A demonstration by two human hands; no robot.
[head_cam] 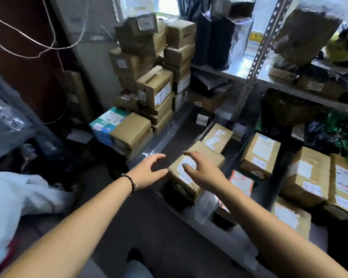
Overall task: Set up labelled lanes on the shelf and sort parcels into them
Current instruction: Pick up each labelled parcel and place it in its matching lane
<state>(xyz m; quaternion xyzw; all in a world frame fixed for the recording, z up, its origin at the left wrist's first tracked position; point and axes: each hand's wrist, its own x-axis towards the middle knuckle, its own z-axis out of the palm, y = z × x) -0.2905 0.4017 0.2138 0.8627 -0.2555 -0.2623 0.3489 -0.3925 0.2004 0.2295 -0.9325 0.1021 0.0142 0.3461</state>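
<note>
A brown cardboard parcel [191,177] with a white label lies at the left front of the low metal shelf [213,223]. My left hand [149,171] hovers just left of it, fingers spread and curved, holding nothing. Above the parcel's top my right hand [203,169] has its fingers loosely curved, not gripping; contact is unclear. More labelled parcels [259,155] lie in rows further right on the same shelf. A small white label card [201,119] stands at the back of the shelf.
A tall stack of cardboard boxes [153,77] stands on the floor left of the shelf, with a blue-and-white box [107,125] beside it. A perforated upright post [249,77] carries upper shelves with dark bags. White cloth [18,197] lies at the left.
</note>
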